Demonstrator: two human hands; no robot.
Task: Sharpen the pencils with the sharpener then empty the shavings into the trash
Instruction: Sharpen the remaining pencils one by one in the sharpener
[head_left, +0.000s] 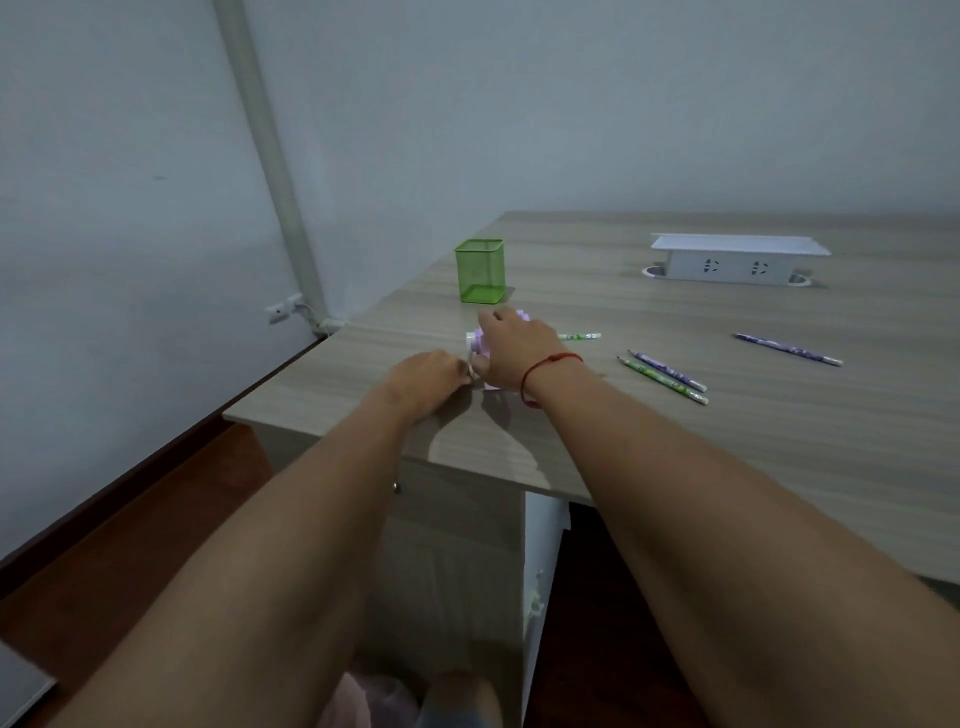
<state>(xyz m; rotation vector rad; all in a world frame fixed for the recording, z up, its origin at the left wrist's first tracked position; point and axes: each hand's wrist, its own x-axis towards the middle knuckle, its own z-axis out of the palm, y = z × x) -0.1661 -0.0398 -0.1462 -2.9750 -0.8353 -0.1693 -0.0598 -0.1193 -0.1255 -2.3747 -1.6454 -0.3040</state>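
Head view. A grey wood-grain table (675, 467) fills the right half of the frame, its near-left corner pointing toward the viewer. Both bare forearms reach from the bottom edge to meet near that corner.

The lilac plastic sharpener (492, 385) stands on the table close to its left edge, largely covered by the hands. The right hand (511, 348), with a red string bracelet (545, 370) on its wrist, lies over the sharpener's top with the fingers curled down round its body. The left hand (426, 376) sits just beside it, fingertips pinched together on the small pale crank (471, 364) at the sharpener's left end. The two hands are almost touching.

A green-and-white patterned pencil (579, 336) pokes out to the right from behind the right hand, level with the sharpener; its inner end is hidden. Farther right, a purple patterned pencil (670, 372) and a green patterned pencil (665, 383) lie side by side on the table. A second purple pencil (787, 349) lies well apart from them.

A square green wire-mesh pencil cup (479, 270) stands upright just behind the sharpener. A white socket box (740, 262) sits toward the table's far side. A white pipe (265, 156) runs down the pale wall on the left.
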